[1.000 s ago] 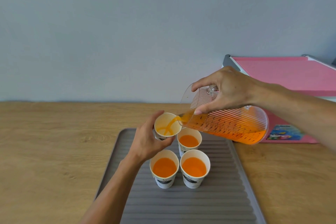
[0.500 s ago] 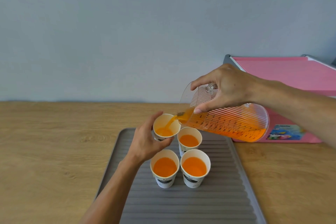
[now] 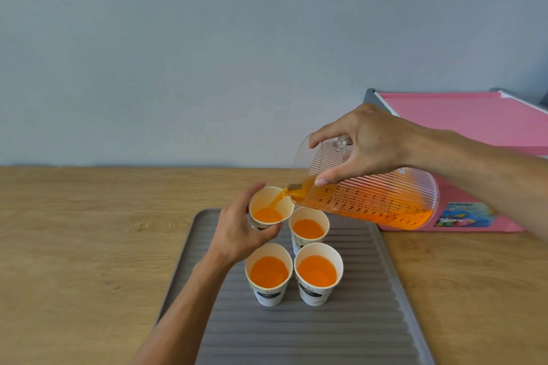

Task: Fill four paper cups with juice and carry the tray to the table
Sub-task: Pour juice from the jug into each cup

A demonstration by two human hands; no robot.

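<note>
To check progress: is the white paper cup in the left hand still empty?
No, the white paper cup held by the left hand already has orange juice at its bottom.

Plain grey-blue wall [image 3: 207,53] behind wooden counter [image 3: 89,231].

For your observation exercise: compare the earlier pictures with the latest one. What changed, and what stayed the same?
Juice in the back-left cup rose from a splash to a shallow pool. Unchanged: the right hand tilts the jug, the left hand steadies that cup, and three cups remain filled on the tray.
</note>
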